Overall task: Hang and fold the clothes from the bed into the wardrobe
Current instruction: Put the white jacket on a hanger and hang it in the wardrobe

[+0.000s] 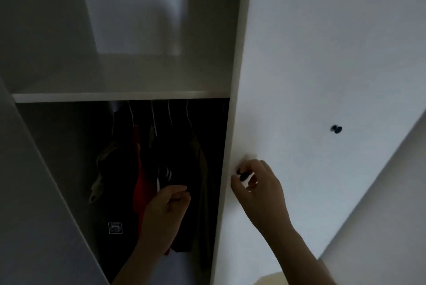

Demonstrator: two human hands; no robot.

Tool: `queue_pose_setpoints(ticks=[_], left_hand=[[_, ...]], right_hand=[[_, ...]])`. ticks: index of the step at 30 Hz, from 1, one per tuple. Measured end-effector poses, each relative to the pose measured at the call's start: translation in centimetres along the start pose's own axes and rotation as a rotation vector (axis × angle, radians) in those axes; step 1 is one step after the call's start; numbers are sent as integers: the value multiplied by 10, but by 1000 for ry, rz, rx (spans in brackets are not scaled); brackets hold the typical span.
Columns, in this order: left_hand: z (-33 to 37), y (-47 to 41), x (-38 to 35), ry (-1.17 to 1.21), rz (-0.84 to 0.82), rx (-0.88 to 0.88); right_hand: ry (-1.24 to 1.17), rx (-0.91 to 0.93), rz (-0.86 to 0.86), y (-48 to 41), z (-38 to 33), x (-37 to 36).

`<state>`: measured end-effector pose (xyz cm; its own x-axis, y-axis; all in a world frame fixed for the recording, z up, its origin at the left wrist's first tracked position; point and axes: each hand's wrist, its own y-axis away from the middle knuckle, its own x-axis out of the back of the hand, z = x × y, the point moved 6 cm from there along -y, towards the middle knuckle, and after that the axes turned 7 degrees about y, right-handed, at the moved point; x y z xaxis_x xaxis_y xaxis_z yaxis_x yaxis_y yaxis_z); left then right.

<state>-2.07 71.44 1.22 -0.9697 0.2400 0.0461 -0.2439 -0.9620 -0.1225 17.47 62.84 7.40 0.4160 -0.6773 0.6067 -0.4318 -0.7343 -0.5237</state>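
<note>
Wardrobe [232, 123] | dark garment [115, 204] label [115, 228] unreadable | right hand [260, 190] pinches knob [242, 174]

Wardrobe [232, 77], white, one compartment open. Upper shelf [119, 96]: white board spanning the compartment, its top bare as far as can be seen (dimly lit). Below the shelf: hanging space, holding garments on thin hangers [154, 118], among them a red garment [140, 183] and dark garments [115, 204], one bearing a small white printed patch. The rail itself is hidden behind the shelf edge.
</note>
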Motion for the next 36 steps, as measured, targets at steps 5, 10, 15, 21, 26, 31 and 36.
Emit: queue_pose_setpoints(ticks=[5,10,15,21,26,31,36], left_hand=[[-13,11,-18,79,-125,53],[-17,22,-42,114,-229,61],[-26,34,-73,135,-310,86],[-27,58,-118,128,-407,91],[-12,78,-163,96,-477,37],[8,100,-213,86,-531,27],[27,124,-265,65,-557,5]], right_hand=[[75,-34,44,28,-2,27],[197,-51,67,46,0,55],[241,-81,131,70,17,95],[300,-227,144,100,63,146],[304,-276,158,117,96,188],[430,-386,206,131,139,241],[421,-424,236,130,183,288]])
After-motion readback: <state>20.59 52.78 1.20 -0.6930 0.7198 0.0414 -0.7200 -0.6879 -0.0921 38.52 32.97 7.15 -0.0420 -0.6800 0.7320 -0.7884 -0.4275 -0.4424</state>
